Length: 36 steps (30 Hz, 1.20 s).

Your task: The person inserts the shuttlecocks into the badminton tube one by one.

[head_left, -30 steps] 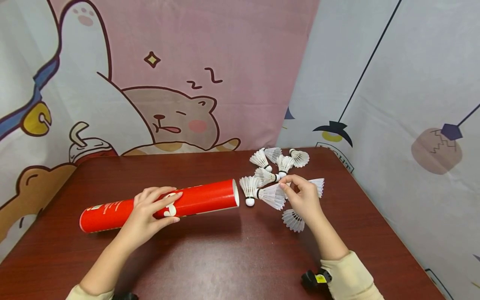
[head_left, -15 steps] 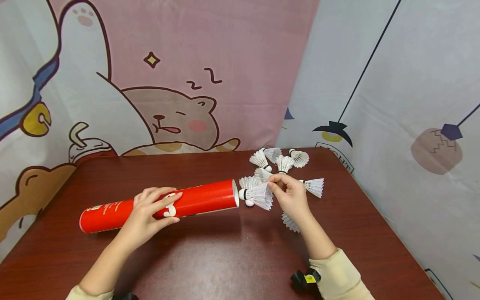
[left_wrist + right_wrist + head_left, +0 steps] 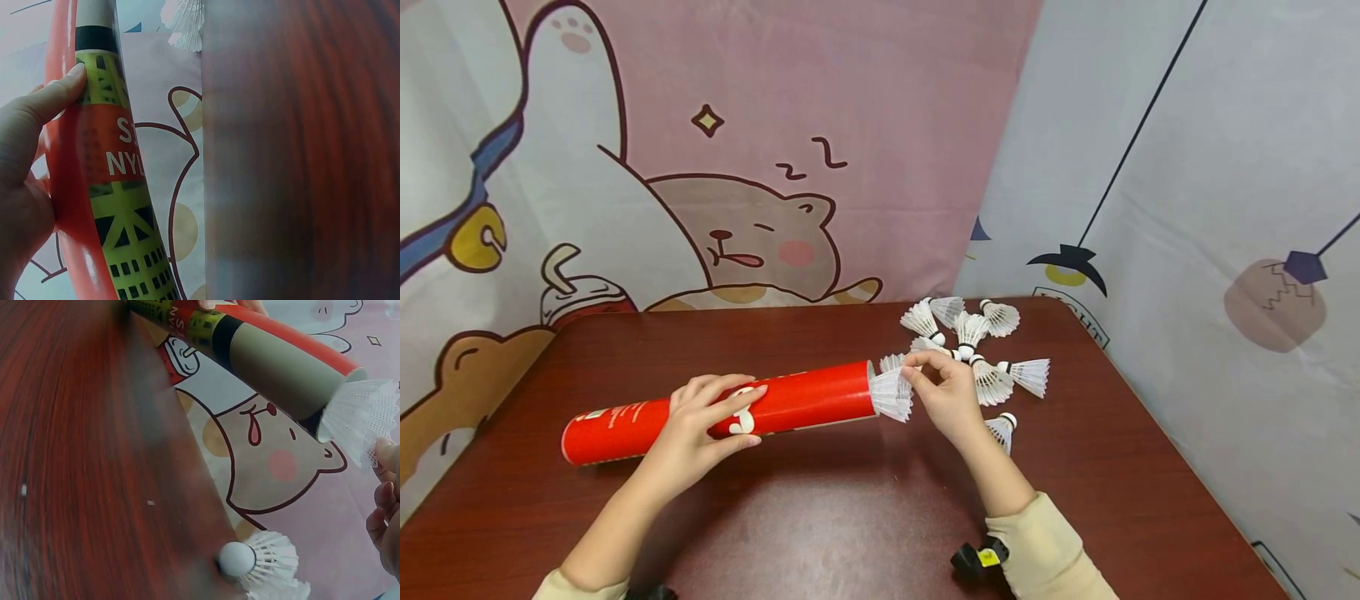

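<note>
My left hand (image 3: 696,425) grips a red shuttlecock tube (image 3: 820,396) round its middle. The tube lies slantwise over the table, its mouth end lifted and facing right. In the left wrist view the thumb presses on the tube's printed side (image 3: 119,150). With thumb and fingertips, my right hand (image 3: 951,396) pinches the feather edge of a white shuttlecock (image 3: 891,398). That shuttlecock's skirt (image 3: 359,419) sticks out of the tube's mouth in the right wrist view; its cork end is hidden inside.
Several white shuttlecocks lie at the back right of the brown table (image 3: 820,517), among them one (image 3: 992,382) just beyond the right hand. Another shuttlecock (image 3: 1002,429) lies nearer, partly behind the right wrist. A printed cloth (image 3: 880,167) hangs behind the table.
My right hand has moved left with the pinched shuttlecock, whose cork end has entered the tube's mouth. The left hand and tube have stayed in place.
</note>
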Each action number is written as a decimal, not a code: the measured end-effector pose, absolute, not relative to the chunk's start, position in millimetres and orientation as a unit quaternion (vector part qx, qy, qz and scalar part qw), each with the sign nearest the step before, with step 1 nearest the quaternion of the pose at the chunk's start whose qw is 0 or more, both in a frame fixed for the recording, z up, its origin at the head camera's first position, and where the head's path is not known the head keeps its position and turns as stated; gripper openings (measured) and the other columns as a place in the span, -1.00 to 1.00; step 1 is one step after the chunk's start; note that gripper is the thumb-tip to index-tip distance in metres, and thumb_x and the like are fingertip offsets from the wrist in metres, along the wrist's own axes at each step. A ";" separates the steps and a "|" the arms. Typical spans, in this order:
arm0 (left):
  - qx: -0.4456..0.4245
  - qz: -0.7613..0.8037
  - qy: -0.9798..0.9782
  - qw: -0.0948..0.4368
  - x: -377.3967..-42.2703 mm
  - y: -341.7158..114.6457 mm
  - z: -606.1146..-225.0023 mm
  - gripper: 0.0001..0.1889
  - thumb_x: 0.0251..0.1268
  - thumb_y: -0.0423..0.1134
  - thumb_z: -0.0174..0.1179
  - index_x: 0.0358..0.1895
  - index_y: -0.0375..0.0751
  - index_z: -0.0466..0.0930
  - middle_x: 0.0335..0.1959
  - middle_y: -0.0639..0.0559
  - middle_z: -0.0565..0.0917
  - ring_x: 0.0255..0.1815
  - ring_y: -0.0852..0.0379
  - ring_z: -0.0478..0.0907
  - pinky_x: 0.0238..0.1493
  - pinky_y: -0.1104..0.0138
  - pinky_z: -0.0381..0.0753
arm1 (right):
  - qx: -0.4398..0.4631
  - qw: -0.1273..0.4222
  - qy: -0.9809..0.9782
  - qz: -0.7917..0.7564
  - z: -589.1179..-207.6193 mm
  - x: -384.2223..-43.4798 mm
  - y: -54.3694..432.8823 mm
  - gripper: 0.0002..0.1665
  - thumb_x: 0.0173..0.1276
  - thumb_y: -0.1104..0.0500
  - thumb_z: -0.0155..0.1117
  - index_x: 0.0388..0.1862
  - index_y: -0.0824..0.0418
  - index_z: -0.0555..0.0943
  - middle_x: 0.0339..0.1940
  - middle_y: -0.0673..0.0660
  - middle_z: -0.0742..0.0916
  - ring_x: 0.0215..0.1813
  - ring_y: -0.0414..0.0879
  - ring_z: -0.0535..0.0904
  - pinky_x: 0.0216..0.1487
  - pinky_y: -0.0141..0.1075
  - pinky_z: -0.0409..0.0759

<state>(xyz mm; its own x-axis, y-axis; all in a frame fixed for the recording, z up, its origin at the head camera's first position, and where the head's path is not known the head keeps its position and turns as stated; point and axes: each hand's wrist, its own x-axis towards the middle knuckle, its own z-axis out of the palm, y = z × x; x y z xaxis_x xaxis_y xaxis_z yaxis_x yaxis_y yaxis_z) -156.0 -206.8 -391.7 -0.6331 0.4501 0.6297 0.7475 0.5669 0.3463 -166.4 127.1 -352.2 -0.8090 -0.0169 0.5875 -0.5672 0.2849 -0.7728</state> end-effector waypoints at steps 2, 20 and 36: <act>-0.352 -0.305 -0.851 0.244 -155.7 -206.6 -391.6 -0.33 0.12 0.34 0.11 0.21 0.03 0.58 0.16 0.02 0.51 0.14 -0.01 0.30 0.01 -0.04 0.10 | 0.191 0.245 -0.763 0.567 -353.8 -167.8 123.5 -0.92 0.11 0.57 0.31 -0.42 0.48 0.63 -0.57 0.21 0.61 -0.59 -0.24 0.31 -0.56 -0.45 0.27; -0.353 -0.303 -0.852 0.240 -156.3 -206.4 -392.1 -0.33 0.12 0.34 0.11 0.22 0.03 0.57 0.16 0.00 0.51 0.13 -0.02 0.31 0.00 -0.06 0.09 | 0.204 0.212 -0.755 0.586 -364.0 -165.1 107.7 -0.92 0.07 0.50 0.40 -0.40 0.44 0.70 -0.65 0.20 0.62 -0.60 -0.26 0.34 -0.59 -0.49 0.29; -0.362 -0.310 -0.848 0.233 -155.2 -203.5 -393.5 -0.35 0.12 0.31 0.12 0.21 0.03 0.57 0.16 -0.01 0.51 0.13 0.00 0.30 0.03 -0.07 0.07 | 0.175 0.180 -0.766 0.592 -366.1 -158.3 96.0 -0.85 0.02 0.59 0.27 -0.41 0.50 0.70 -0.57 0.24 0.69 -0.50 -0.23 0.48 -0.49 -0.44 0.44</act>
